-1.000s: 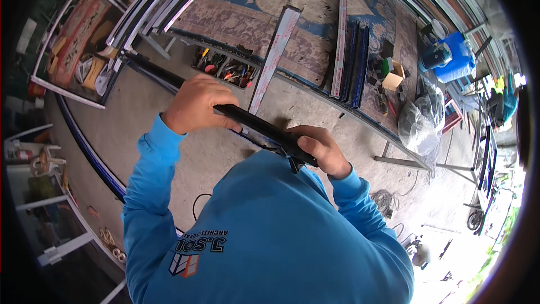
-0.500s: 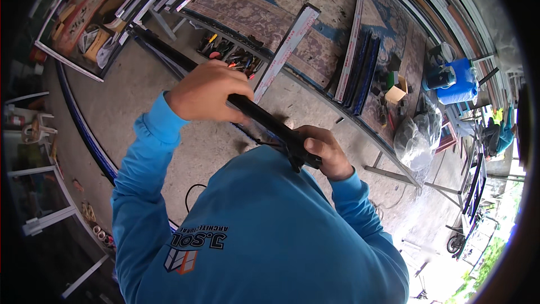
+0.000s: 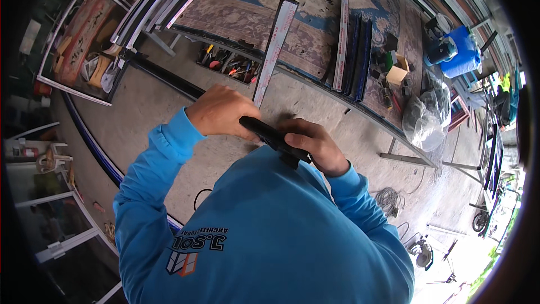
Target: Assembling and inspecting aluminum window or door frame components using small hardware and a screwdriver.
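Observation:
A long black metal profile [image 3: 169, 81] slants from the upper left down toward my chest, its near end at the front of my blue shirt. My left hand [image 3: 225, 114] is closed around it, back of the hand up, fingers wrapped over the bar. Close by on the right, my right hand [image 3: 316, 145] grips the near end, thumb on top and fingers on the far side. A small dark piece juts down from that end, too dark to make out. The palms and the bar's underside are hidden.
Beyond my hands stands a carpet-topped workbench [image 3: 315, 39] with a pale film-covered profile [image 3: 275, 45] jutting over its edge. A tool tray [image 3: 228, 63] is near its left end. Dark profiles [image 3: 355, 59], an open carton [image 3: 397, 70] and clear plastic [image 3: 426, 118] lie rightward. Cable [image 3: 388, 200] coils on the floor.
My left hand has slid right along the profile, nearer to my right hand. Less of the bar shows between the two hands. The whole view has turned slightly.

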The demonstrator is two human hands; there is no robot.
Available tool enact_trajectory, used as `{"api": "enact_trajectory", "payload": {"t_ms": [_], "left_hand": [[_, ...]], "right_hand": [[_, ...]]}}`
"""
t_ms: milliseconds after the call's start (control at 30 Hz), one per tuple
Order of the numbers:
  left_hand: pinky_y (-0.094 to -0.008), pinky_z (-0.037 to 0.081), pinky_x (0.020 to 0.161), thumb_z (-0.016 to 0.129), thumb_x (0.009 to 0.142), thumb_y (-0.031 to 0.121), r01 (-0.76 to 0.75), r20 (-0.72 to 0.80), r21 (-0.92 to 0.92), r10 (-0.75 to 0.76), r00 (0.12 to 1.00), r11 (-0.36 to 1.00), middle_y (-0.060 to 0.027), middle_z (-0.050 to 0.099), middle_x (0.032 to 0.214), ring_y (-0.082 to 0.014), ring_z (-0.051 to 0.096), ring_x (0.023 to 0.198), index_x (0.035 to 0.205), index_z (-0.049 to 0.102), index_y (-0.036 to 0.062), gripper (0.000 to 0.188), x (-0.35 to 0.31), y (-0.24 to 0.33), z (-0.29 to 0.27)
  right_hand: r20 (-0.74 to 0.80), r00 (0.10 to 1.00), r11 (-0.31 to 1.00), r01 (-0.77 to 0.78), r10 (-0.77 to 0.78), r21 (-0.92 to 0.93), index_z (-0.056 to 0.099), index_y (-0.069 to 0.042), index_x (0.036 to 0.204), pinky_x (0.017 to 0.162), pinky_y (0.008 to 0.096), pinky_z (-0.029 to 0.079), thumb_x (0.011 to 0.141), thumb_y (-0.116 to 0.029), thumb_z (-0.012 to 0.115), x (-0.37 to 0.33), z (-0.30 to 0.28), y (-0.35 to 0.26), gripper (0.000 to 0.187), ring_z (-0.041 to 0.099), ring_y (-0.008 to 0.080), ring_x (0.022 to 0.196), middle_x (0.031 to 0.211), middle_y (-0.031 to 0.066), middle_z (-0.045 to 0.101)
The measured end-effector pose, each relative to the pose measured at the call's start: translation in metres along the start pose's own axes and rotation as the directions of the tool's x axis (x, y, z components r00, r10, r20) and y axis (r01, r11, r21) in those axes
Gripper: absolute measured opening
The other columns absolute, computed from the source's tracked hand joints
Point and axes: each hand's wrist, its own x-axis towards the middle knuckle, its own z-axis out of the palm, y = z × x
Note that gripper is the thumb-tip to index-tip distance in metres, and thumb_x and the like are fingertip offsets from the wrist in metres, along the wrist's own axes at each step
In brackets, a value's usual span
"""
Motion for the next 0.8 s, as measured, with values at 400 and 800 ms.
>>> {"api": "enact_trajectory", "payload": {"t_ms": [400, 800], "left_hand": [[-0.0394, 0.049, 0.06, 0.081, 0.062, 0.037, 0.01, -0.116, 0.028, -0.007, 0.993, 1.0, -0.005, 0.067, 0.074, -0.0272, 0.066, 0.07, 0.081, 0.073, 0.0153, 0.03, 0.001, 0.001, 0.014], [-0.0394, 0.039, 0.1, 0.075, 0.081, 0.028, 0.019, -0.854, 0.031, 0.017, 0.519, 0.999, -0.0117, 0.059, 0.123, -0.0289, 0.053, 0.117, 0.109, 0.066, 0.0054, 0.037, -0.041, -0.053, -0.044]], "right_hand": [[0.045, 0.999, 0.999, 0.014, -0.013, -0.036, 0.06, 0.003, 0.119, 0.074, 0.026, 0.045, 0.088, -0.025, 0.06, 0.001, -0.001, -0.003, 0.042, 0.057, 0.0135, 0.083, 0.092, 0.006, 0.064], [0.081, 0.95, 0.937, 0.31, -0.3, -0.161, 0.047, 0.005, 0.132, 0.098, 0.0346, 0.04, 0.085, -0.05, 0.063, -0.016, -0.014, 0.014, 0.074, 0.055, 0.0224, 0.111, 0.12, 0.0168, 0.058]]}}
